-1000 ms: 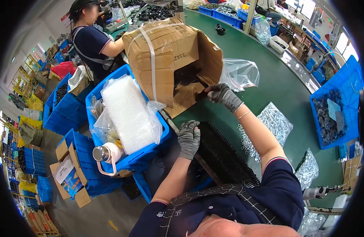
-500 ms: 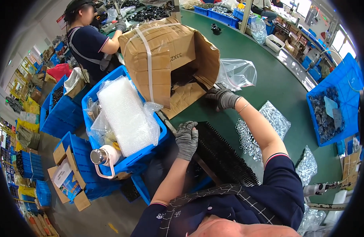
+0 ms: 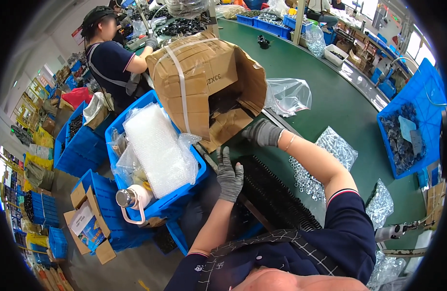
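Note:
My left hand, in a grey knit glove, is open by the table edge, just below the cardboard box's lower flap. Nothing shows in it. My right hand, gloved alike, reaches to the box's open mouth with fingers stretched leftward, and it holds nothing I can see. The large brown cardboard box lies tilted toward me, wrapped with a white strap; its inside is dark. Between my forearms lie rows of black toothed parts. Small metal rings are spread beside my right forearm.
At left, a blue crate holds a bubble-wrapped slab and a bottle. Clear bags lie on the green table. A blue bin of dark parts stands right. Another person works at far left.
My left hand's fingers have gone from curled to extended upward. My right hand has shifted slightly left and down, away from the box's right edge. The view has shifted a little.

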